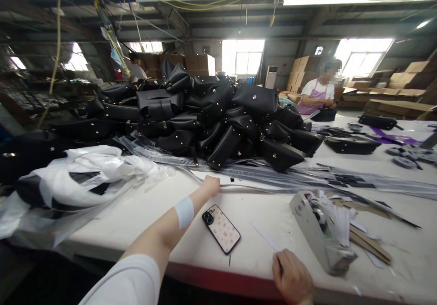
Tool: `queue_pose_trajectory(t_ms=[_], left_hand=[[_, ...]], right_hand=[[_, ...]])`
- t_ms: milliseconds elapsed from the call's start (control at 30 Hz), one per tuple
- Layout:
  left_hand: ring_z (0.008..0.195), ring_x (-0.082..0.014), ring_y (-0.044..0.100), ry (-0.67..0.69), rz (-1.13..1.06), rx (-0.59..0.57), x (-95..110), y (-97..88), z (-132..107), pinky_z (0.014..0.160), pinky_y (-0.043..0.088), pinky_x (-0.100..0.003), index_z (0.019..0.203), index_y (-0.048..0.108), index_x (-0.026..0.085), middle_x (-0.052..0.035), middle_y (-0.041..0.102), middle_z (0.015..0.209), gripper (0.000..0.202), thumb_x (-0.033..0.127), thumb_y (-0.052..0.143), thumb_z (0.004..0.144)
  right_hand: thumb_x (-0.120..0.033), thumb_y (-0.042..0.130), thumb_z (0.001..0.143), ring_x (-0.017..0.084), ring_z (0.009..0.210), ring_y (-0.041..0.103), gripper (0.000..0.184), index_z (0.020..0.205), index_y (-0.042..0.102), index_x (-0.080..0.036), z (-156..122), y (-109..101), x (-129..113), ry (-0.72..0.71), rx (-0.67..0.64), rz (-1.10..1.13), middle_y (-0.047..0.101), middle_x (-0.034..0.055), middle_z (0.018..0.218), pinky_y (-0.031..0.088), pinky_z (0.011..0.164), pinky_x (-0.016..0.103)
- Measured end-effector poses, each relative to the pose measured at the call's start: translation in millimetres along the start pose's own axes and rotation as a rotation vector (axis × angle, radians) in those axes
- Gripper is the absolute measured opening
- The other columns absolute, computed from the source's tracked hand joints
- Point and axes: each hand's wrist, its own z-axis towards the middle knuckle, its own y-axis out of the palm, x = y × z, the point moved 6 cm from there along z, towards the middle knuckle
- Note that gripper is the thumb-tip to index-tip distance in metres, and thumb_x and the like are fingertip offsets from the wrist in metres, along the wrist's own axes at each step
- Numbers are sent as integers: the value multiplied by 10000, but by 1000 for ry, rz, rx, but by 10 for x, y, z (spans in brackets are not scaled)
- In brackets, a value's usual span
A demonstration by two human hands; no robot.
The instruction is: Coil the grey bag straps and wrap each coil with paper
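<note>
My left hand (211,185) reaches out across the table, its fingers closed around a long grey strap (252,188) that runs along the front of a bundle of plastic-covered straps (283,176). Near the table's front edge, my right hand (293,275) is curled with its fingers closed at the end of a thin white strip (264,236). A phone in a patterned case (221,229) lies face down between my hands. Just right of my right hand stands a grey tape dispenser (321,236). Black handbags (218,114) are heaped behind the straps.
Crumpled white plastic wrapping (92,168) covers the left of the table (136,223). Cardboard and paper strips (368,243) lie beyond the dispenser. At the back right, a person in a purple apron (316,96) handles a black bag. Tape rolls (404,157) sit far right.
</note>
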Motion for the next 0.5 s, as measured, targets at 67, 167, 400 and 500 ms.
queue_pose_trajectory(t_ms=[67, 167, 400, 500], left_hand=[[949, -235, 633, 48, -6, -20, 164, 0, -385, 857, 496, -413, 1052, 613, 97, -137, 660, 1024, 197, 205, 518, 917], [885, -255, 660, 146, -39, -47, 508, 115, -1183, 781, 498, -371, 1025, 618, 130, -144, 691, 923, 255, 68, 417, 880], [825, -253, 663, 520, -336, -219, 1247, 514, -2688, 770, 506, -350, 938, 626, 175, -79, 712, 917, 193, 194, 627, 746], [746, -232, 669, 560, -426, -246, 1171, 475, -2788, 718, 511, -313, 884, 636, 204, -36, 716, 824, 201, 283, 681, 704]], right_hand=[[-302, 532, 870, 205, 614, 549, 225, 665, 590, -230, 9, -8, 29, 76, -45, 50, 568, 35, 620, 365, 612, 320], [-462, 515, 874, 230, 674, 578, 294, 731, 641, -238, 108, -6, 118, 318, -184, 371, 612, 53, 682, 432, 652, 337], [-487, 673, 749, 162, 565, 555, 405, 1019, 667, -185, 459, -136, 53, 1207, -409, 1532, 607, 37, 703, 487, 505, 276], [-396, 727, 743, 95, 403, 368, 409, 1073, 658, -164, 474, -541, 97, 1133, -342, 1520, 434, -42, 539, 333, 340, 213]])
